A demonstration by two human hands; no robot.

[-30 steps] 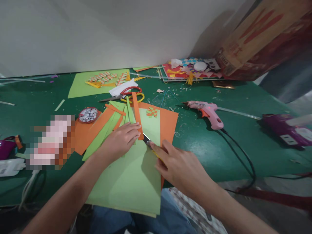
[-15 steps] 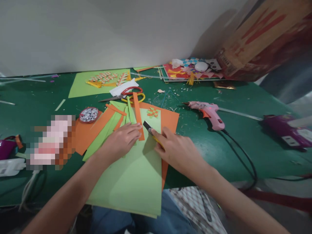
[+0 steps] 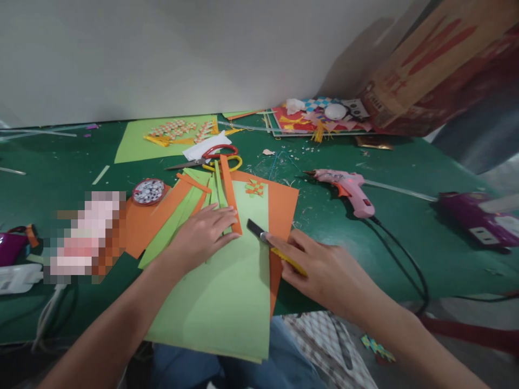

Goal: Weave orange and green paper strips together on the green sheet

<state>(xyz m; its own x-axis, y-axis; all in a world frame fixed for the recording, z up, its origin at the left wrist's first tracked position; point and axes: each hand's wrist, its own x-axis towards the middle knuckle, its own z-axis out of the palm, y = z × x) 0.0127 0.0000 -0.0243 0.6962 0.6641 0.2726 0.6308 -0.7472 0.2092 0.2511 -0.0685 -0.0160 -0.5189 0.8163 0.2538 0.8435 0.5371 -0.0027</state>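
Gripped in my right hand [image 3: 314,265] is a utility knife [image 3: 286,256] with a yellow handle and dark blade, tilted over the right side of the light green paper sheet [image 3: 227,302]. My left hand [image 3: 205,229] lies on the sheet, thumb and fingers apart, fingertips touching the lower end of an orange paper strip [image 3: 229,189]. Part of several green paper strips [image 3: 174,227] is hidden under that hand. A small woven orange-and-green paper piece [image 3: 254,187] rests at the sheet's upper edge. Beneath it, an orange sheet [image 3: 284,208] sticks out on the right.
Scissors [image 3: 221,152] with red and yellow handles lie behind the strips. A round container of googly eyes [image 3: 148,192] sits to the left. At right are a pink hot glue gun [image 3: 344,186], its cord, and a purple power strip [image 3: 474,219]. Woven crafts [image 3: 172,129] lie farther back.
My right hand with the utility knife has moved right and toward me, so the blade is now farther from the orange strip. My left hand has hardly moved; its thumb shows more.
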